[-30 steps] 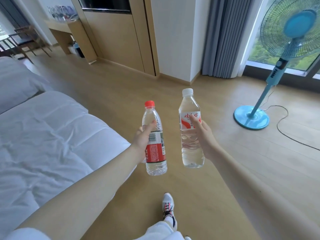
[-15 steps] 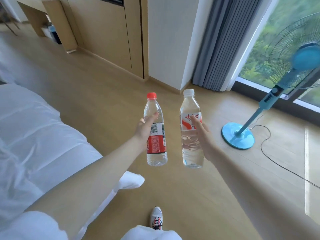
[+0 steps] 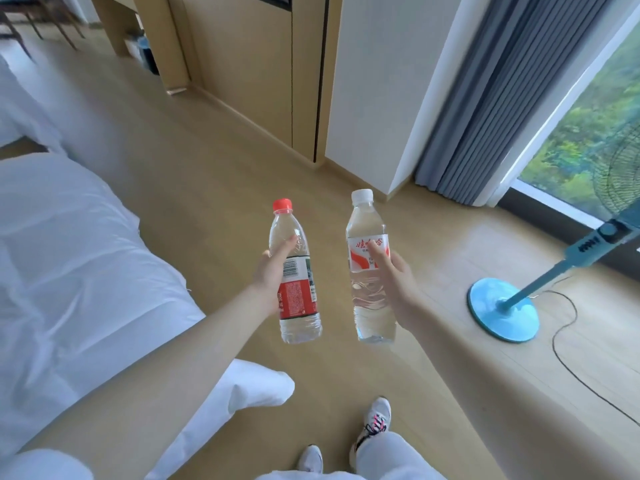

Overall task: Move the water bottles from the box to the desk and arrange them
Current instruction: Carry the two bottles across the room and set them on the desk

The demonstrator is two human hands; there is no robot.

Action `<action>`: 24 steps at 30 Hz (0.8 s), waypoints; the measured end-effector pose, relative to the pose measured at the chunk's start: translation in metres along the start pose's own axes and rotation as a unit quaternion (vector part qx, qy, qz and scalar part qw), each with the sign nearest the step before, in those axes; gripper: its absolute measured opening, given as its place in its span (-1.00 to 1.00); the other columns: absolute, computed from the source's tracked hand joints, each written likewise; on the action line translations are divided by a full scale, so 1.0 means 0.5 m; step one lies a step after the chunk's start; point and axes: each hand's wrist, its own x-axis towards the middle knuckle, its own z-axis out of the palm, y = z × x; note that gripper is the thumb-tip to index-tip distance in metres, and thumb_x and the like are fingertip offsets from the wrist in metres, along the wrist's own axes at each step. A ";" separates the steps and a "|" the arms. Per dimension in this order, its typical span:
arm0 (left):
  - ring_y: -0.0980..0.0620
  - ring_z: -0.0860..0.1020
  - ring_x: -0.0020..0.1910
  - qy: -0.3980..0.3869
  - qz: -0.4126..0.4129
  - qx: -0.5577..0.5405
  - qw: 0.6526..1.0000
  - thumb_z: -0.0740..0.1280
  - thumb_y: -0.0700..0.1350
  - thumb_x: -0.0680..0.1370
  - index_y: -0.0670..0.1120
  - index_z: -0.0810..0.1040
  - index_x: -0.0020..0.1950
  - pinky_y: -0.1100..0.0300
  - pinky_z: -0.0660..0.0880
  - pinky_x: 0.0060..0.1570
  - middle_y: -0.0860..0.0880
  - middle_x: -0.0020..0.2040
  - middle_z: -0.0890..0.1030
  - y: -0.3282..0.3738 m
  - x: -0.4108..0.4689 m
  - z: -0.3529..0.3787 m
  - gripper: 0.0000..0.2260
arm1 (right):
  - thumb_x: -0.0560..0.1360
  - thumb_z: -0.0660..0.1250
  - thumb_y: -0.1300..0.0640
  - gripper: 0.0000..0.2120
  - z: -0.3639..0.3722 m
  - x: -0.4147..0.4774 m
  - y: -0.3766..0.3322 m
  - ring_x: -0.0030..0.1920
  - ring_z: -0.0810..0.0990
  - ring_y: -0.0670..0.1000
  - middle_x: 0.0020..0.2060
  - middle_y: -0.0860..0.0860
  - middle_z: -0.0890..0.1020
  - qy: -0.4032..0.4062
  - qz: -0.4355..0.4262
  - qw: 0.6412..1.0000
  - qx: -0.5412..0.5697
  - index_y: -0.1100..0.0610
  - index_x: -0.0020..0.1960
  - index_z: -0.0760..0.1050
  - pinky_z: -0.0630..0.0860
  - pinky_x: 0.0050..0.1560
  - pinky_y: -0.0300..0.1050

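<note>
My left hand [image 3: 273,271] grips a clear water bottle with a red cap and red label [image 3: 294,271], held upright over the wooden floor. My right hand [image 3: 394,282] grips a second clear bottle with a white cap and a red-and-white label [image 3: 369,268], also upright. The two bottles are side by side and apart, in the middle of the view. No box is in view. A wooden desk [image 3: 117,19] shows at the far top left.
A bed with white bedding [image 3: 69,265] fills the left side. A blue standing fan [image 3: 502,310] with a trailing cord stands on the floor at right, by the window and grey curtain [image 3: 485,98]. Wooden wall panels are ahead. My feet show at the bottom.
The view has swung right and forward; the fan has slid toward the right edge and the bed corner is closer. Both hands keep holding their bottles in the same pose.
</note>
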 end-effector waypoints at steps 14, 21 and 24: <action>-0.10 0.61 -0.31 0.098 0.029 -0.001 0.995 0.40 0.11 0.49 -0.14 0.47 0.23 0.10 0.56 -0.24 -0.15 -0.17 0.60 0.105 0.219 0.075 -0.56 | 0.42 0.34 -0.27 -0.49 0.006 0.341 -0.087 -0.26 0.67 0.01 -0.15 0.07 0.67 -0.105 -0.013 0.994 -0.031 0.15 0.09 0.50 0.60 -0.21 -0.06; -0.09 0.63 -0.36 0.142 0.020 -0.008 0.990 0.43 0.11 0.46 -0.10 0.51 0.14 0.12 0.57 -0.34 -0.14 -0.20 0.63 0.184 0.355 0.173 -0.62 | 0.49 0.32 -0.24 -0.49 -0.035 0.548 -0.150 -0.24 0.65 0.04 -0.13 0.11 0.66 -0.140 0.007 0.990 -0.012 0.20 0.14 0.51 0.58 -0.22 -0.09; -0.07 0.64 -0.35 0.147 0.018 -0.002 0.989 0.42 0.11 0.47 -0.09 0.51 0.17 0.13 0.57 -0.33 -0.13 -0.20 0.64 0.209 0.400 0.206 -0.61 | 0.53 0.29 -0.18 -0.54 -0.038 0.615 -0.168 -0.20 0.64 0.06 -0.09 0.14 0.66 -0.159 0.015 0.987 0.001 0.21 0.15 0.51 0.59 -0.15 -0.04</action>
